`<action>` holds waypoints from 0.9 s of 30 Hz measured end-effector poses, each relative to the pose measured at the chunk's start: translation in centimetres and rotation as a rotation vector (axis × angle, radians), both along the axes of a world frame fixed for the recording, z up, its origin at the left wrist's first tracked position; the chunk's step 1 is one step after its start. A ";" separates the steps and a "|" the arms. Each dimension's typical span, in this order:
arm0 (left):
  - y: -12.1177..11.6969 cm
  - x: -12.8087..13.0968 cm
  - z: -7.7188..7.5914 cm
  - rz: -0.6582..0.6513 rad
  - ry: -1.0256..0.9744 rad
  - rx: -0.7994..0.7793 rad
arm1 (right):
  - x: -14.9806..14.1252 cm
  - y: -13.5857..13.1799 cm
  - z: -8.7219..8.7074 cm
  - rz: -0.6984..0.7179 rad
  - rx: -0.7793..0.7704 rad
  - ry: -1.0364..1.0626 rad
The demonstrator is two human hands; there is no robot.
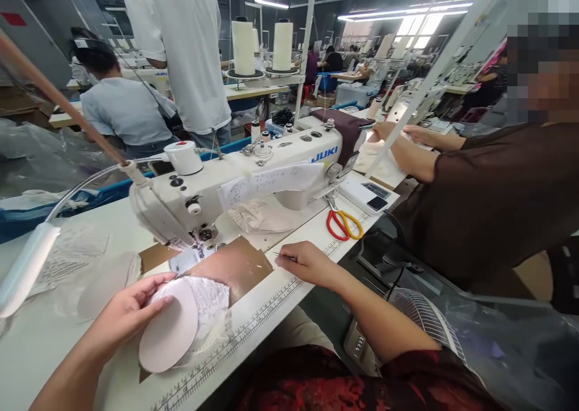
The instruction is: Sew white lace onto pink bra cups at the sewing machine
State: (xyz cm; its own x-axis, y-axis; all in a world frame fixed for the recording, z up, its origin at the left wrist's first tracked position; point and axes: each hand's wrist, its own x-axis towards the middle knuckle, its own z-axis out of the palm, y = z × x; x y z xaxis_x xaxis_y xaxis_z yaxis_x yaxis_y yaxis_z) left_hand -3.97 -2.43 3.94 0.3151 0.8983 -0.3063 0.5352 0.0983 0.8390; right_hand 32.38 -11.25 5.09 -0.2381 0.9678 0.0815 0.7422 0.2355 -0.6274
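Observation:
My left hand (140,308) pinches the upper edge of a pale pink bra cup (169,332) between thumb and fingers. White lace (208,305) spreads from the cup's right side over the table. Close above it is the needle area of a white JUKI sewing machine (244,176). A brown plate (239,266) lies at the machine's base. My right hand (310,263) is closed around a thin, dark, pointed tool (286,257), its tip aimed left, apart from the cup. Most of that tool is hidden in my fist.
Red-and-yellow-handled scissors (344,224) lie right of the machine, near a white control box (368,194). More lace pieces (75,254) and a cup (106,284) rest at left. A ruler tape (253,323) runs along the front edge. A person in brown (493,200) works at right.

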 end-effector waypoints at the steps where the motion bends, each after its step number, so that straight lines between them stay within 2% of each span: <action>1: -0.2 0.3 0.3 -0.030 0.000 0.010 | -1.2 0.7 0.0 0.050 -0.008 0.033; 6: -1.2 1.4 0.6 -0.220 -0.105 0.126 | -7.2 4.4 0.3 0.173 -0.136 0.182; 10: -1.5 1.7 0.0 -0.253 -0.246 0.109 | -10.8 6.5 0.2 0.378 -0.161 0.212; 13: -1.8 1.9 0.2 -0.238 -0.298 0.107 | -12.5 6.6 -0.1 0.343 -0.237 0.206; 15: -1.9 2.0 0.3 -0.187 -0.279 0.096 | -13.1 6.2 -0.3 0.287 -0.264 0.206; 18: -1.9 2.0 0.2 -0.125 -0.262 0.033 | -13.2 5.9 -0.8 0.302 -0.235 0.265; 23: -1.8 1.9 -0.1 -0.153 -0.345 -0.126 | -12.5 6.2 -1.5 0.319 -0.196 0.346; 27: -1.8 1.9 0.0 -0.136 -0.339 -0.197 | -11.7 6.4 -2.0 0.293 -0.263 0.383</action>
